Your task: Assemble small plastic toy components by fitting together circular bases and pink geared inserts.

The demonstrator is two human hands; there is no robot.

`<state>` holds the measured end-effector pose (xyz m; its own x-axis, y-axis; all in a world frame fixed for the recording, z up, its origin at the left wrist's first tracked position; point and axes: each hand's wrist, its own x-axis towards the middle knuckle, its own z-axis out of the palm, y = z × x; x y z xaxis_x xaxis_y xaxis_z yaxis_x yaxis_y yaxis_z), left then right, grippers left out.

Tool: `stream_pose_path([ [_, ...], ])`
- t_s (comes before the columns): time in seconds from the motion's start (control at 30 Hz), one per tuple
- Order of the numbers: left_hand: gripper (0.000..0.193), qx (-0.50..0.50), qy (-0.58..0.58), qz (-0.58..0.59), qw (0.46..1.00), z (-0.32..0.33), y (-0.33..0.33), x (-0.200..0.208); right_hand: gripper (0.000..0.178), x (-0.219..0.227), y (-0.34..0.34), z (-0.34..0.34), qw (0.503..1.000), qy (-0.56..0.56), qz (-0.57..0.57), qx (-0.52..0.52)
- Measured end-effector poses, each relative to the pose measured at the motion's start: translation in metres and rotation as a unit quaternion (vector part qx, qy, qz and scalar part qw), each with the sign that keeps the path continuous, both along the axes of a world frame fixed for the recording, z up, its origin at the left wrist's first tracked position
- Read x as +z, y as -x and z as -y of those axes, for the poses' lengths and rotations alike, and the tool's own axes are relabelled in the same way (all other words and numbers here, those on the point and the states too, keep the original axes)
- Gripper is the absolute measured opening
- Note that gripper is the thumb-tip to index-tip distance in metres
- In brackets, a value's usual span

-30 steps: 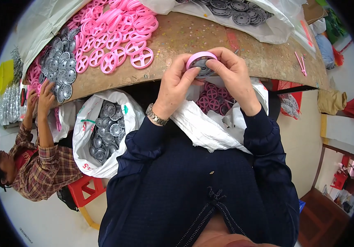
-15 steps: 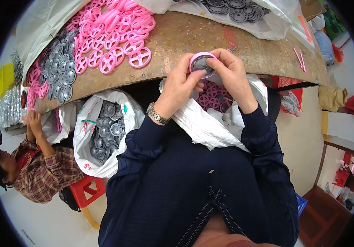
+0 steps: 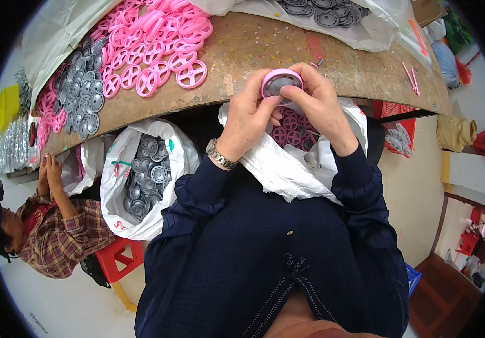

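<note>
Both hands grip one small plastic wheel, a pink rim with a grey disc [image 3: 278, 83] seated inside it. My left hand [image 3: 248, 115] holds its left edge, thumb at the lower rim. My right hand [image 3: 318, 104] wraps the right side, with the thumb pressed on the grey face. The fingers behind the wheel are hidden. Below the hands, a white sack [image 3: 273, 169] on my lap holds several pink wheels with dark centres [image 3: 293, 129]. A heap of pink spoked rings [image 3: 158, 50] lies on the table to the left, beside a pile of grey discs [image 3: 79, 90].
The brown table [image 3: 254, 45] curves across the front. More grey discs [image 3: 327, 14] lie on white sheeting at the back. An open sack of grey discs [image 3: 149, 177] stands at left, near a co-worker [image 3: 62, 231] and a red stool [image 3: 119, 259]. Pink sticks [image 3: 410, 79] lie at right.
My right thumb has shifted slightly down and left over the grey disc, and the wheel's face has tilted a little. Both hands keep their hold.
</note>
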<state>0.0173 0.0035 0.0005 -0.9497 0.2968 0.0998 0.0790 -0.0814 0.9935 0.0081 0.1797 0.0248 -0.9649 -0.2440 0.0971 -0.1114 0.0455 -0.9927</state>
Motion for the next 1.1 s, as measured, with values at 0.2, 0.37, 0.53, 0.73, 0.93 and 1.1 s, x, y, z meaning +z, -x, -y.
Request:
stream_pose_path([
  [0.2,0.042,-0.014,-0.056,0.045,0.997,0.001,-0.002,0.001,0.030,-0.008,-0.006,0.001,1.000,-0.001,-0.010,0.005],
  [0.37,0.037,0.020,0.136,-0.107,0.985,0.010,-0.001,0.009,0.035,-0.008,-0.001,-0.012,0.997,0.023,0.055,0.056],
  [0.53,0.038,0.210,0.414,-0.348,0.815,0.050,0.010,0.005,0.036,-0.006,-0.002,-0.056,0.971,-0.225,-0.004,0.076],
  [0.73,0.029,0.284,0.529,-0.307,0.738,0.104,0.025,-0.012,0.032,-0.034,-0.018,-0.088,0.881,-0.453,-0.105,0.088],
  [0.93,0.015,0.257,0.493,-0.338,0.759,0.109,0.035,-0.016,0.031,-0.005,-0.009,-0.071,0.932,-0.347,-0.026,0.095],
  [1.1,0.014,0.194,0.389,-0.356,0.827,0.091,0.032,-0.012,0.029,0.013,0.008,-0.055,0.956,-0.282,-0.056,0.061],
])
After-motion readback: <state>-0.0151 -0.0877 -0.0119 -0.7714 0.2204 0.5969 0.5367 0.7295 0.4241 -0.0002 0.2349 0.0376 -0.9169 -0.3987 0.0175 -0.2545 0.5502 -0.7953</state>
